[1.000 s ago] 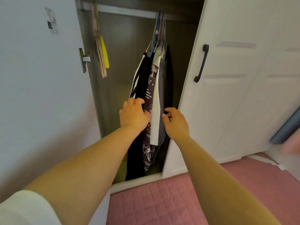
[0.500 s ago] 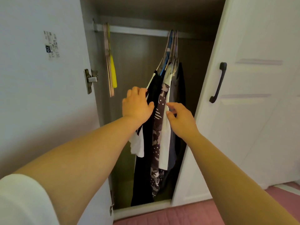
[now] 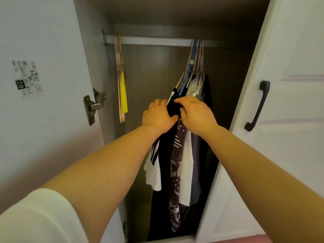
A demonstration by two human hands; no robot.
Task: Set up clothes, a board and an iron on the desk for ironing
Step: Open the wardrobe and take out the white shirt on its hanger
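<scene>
Several garments (image 3: pixel 177 165) hang on hangers from the rail (image 3: pixel 154 40) inside an open wardrobe: a black-and-white one at the left, then a patterned purple one, a white one and dark ones. My left hand (image 3: pixel 157 116) and my right hand (image 3: pixel 198 114) are both raised to the shoulder of the black-and-white garment (image 3: pixel 172 106), just under its hanger. The fingers of both hands close on that black fabric. No board or iron is in view.
Empty pink and yellow hangers (image 3: pixel 121 79) hang at the rail's left end. The left wardrobe door (image 3: pixel 43 85) stands open with a metal hinge (image 3: pixel 93 106). The white right door (image 3: pixel 284 120) carries a black handle (image 3: pixel 257 106).
Both hands have climbed from the middle of the hanging clothes to the black garment's shoulder and closed on it. My view has tilted upward, showing more of the rail.
</scene>
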